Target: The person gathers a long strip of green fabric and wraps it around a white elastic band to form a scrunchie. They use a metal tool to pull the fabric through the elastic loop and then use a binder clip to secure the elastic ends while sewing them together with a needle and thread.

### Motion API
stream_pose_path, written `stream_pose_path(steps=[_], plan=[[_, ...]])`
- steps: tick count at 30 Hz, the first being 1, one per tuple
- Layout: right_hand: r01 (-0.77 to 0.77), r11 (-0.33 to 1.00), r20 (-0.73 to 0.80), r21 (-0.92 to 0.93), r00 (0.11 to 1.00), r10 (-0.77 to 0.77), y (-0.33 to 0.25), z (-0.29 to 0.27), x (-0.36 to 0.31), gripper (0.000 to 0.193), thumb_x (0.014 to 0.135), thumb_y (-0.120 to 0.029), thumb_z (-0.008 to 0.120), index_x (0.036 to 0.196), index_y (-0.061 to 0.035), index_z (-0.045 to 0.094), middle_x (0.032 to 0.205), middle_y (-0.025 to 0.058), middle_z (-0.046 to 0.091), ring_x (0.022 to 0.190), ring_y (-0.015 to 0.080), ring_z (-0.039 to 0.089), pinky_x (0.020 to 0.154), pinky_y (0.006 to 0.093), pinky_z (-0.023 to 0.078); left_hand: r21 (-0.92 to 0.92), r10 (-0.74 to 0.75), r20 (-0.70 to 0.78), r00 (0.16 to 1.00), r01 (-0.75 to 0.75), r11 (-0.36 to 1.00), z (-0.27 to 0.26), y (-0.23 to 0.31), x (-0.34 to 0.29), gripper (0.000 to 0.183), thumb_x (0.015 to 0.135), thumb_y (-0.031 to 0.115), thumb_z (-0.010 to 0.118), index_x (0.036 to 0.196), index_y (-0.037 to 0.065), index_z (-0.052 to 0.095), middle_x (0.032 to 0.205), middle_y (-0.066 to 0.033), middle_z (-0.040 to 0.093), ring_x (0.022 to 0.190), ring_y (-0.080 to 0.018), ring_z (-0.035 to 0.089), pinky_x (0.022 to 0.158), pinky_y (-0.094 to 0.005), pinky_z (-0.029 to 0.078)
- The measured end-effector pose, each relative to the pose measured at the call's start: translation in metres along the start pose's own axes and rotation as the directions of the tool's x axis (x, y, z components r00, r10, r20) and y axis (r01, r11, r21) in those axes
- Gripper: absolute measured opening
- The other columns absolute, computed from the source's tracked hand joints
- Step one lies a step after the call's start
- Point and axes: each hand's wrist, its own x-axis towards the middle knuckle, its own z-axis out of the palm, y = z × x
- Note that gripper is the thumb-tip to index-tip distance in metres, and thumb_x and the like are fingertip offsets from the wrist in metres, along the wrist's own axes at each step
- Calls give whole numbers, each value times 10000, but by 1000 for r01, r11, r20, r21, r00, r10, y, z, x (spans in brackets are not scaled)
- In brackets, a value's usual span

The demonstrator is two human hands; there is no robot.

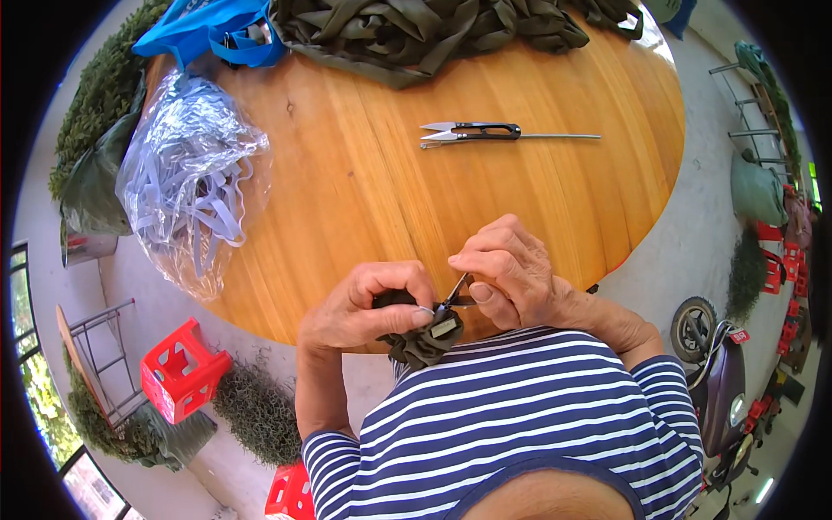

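Close to my body at the table's near edge, my left hand (368, 303) pinches a bunched dark olive piece of gathered fabric (423, 348) between thumb and fingers. A small pale label shows on the fabric. My right hand (513, 273) holds a small, dark, two-pronged metal tool (457, 290), whose tips meet the fabric beside my left thumb. Its exact kind is hard to make out. Farther out on the table lie black-handled thread snips (485, 132) with the blades pointing left, and a thin metal rod (563, 136) extends to their right.
The round wooden table (347, 173) carries a heap of olive fabric (373, 39) at the far side, a blue bag (199, 30) and a clear plastic bag of pale elastic strips (195, 165) at left. A red stool (182, 371) and a motorbike (719, 390) stand on the floor.
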Motion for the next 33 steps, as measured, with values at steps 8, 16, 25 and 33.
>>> stream_pose_path(steps=[8, 16, 25, 33], plan=[[-81, 986, 10, 149, 997, 80, 4, 3, -8, 118, 784, -56, 574, 892, -14, 559, 740, 94, 538, 637, 229, 505, 546, 318, 428, -19, -154, -146, 977, 153, 988, 29, -6, -9, 76, 742, 41, 671, 743, -7, 613, 727, -44, 597, 672, -107, 527, 613, -225, 411], [-272, 954, 57, -125, 958, 281, 17, -9, 9, 159, 780, -137, 623, 863, -26, 546, 724, 89, 543, 644, 259, 503, 563, 338, 415, 1, -73, -330, 941, 78, 997, 38, -12, -12, 60, 721, -2, 661, 733, -30, 609, 718, -80, 609, 652, -121, 533, 584, -229, 403], [-296, 955, 187, -2, 938, 292, -5, -24, 18, 259, 706, -188, 718, 895, -31, 634, 814, 79, 589, 764, 217, 539, 679, 317, 443, 764, 559, -274, 783, -176, 621, 48, -17, 3, 102, 706, -22, 646, 796, 18, 616, 764, -81, 638, 627, -166, 539, 592, -275, 401], [-386, 904, 128, 185, 921, 367, -4, -6, 9, 109, 745, -112, 673, 742, -27, 605, 688, 60, 527, 671, 199, 499, 601, 309, 406, 809, 607, -283, 742, -155, 567, 52, -25, 10, 130, 703, 10, 646, 811, 49, 585, 808, -58, 642, 627, -205, 541, 583, -305, 380]])
